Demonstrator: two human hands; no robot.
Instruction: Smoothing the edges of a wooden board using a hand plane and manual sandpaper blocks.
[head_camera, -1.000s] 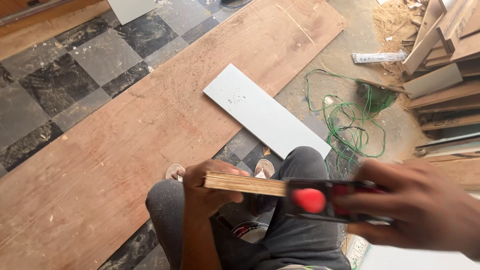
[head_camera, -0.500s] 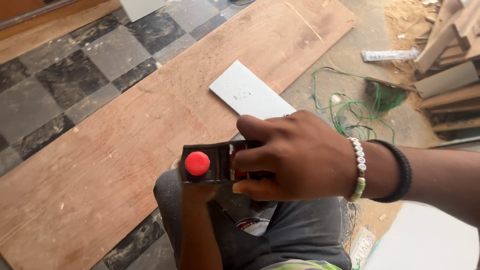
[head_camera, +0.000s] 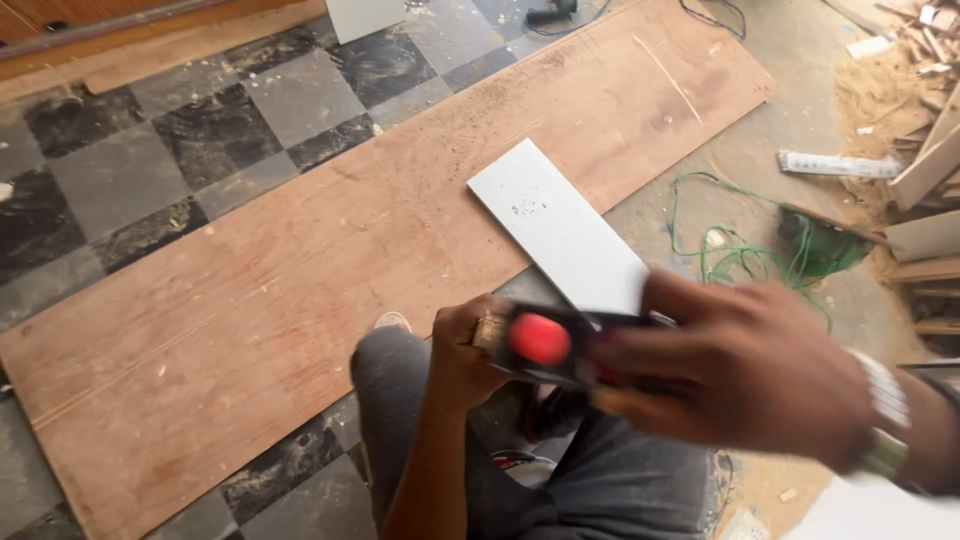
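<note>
Plywood sheet (head_camera: 300, 280), checkered tile floor (head_camera: 120, 170), sawdust (head_camera: 880, 90)

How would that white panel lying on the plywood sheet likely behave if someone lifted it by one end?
The white panel looks flat, thin and straight-edged, so it probably stays stiff rather than drooping. Its face looks smooth, so it may be somewhat slippery and slide easily on the plywood sheet. Being long and narrow, it would likely swing or tip if held at one end.

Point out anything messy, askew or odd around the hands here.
A green cord lies tangled in loose loops on the dusty floor. Sawdust and offcuts are heaped at the upper right. The white board lies askew, half off the plywood sheet. The right hand is blurred.
</note>
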